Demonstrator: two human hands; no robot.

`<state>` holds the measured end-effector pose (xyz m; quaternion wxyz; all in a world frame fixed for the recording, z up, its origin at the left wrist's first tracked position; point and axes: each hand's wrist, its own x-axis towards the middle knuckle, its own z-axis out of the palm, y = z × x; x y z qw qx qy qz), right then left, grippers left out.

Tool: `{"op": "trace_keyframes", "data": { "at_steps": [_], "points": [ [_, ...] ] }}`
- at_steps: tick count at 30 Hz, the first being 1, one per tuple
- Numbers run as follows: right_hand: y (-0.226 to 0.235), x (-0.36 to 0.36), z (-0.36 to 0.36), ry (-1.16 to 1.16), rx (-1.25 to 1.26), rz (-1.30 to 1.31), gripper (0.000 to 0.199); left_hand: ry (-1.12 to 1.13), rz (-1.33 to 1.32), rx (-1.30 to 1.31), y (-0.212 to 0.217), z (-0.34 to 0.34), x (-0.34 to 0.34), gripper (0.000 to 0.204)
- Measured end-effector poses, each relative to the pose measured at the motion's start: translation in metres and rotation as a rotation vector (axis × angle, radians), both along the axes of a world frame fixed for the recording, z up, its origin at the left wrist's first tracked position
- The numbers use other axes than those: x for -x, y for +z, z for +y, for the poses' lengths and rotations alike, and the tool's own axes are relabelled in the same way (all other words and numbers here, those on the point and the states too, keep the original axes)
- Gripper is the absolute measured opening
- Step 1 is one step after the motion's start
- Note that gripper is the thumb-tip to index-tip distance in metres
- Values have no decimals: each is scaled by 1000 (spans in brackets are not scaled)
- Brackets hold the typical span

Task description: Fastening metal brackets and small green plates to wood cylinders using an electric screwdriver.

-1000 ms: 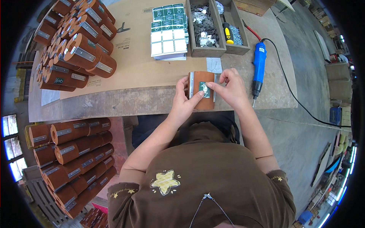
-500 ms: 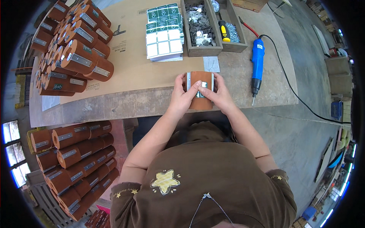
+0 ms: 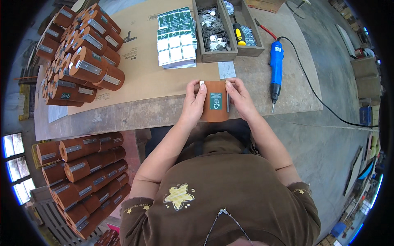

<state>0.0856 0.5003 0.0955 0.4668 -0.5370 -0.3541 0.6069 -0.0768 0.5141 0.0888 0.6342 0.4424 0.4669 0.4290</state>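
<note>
An orange-brown cylinder [image 3: 214, 112] with metal strips along its sides lies at the table's front edge. On its upper face is a green sticker [image 3: 216, 101] with white print. My left hand [image 3: 194, 100] grips the cylinder's left side, thumb on top near the strip. Round the right side my right hand [image 3: 240, 98] is closed, its thumb near the far right corner. The fingers under both sides are partly hidden. Beyond the cylinder, a stack of green and white sticker sheets [image 3: 176, 49] lies on cardboard.
Similar cylinders [image 3: 88, 65] are piled on the table's left, with more stacked [image 3: 88, 166] below. Wooden trays [image 3: 221, 56] at the back hold metal pieces, screws and a yellow-black screwdriver [image 3: 239, 35]. A blue electric screwdriver [image 3: 276, 65] with a black cord lies to the right.
Both thumbs have moved apart from the middle of the cylinder to its sides, uncovering the green sticker. The cylinder has shifted slightly nearer to me.
</note>
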Motion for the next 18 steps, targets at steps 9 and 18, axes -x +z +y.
{"op": "trace_keyframes", "data": {
  "at_steps": [9,18],
  "points": [
    [41,-5,-21,290,-658,-23,81,-248,107,-356,37,-21,18,108],
    [-2,-11,-30,326,-638,-661,82,-245,480,-599,-25,-26,23,105]
  ]
}}
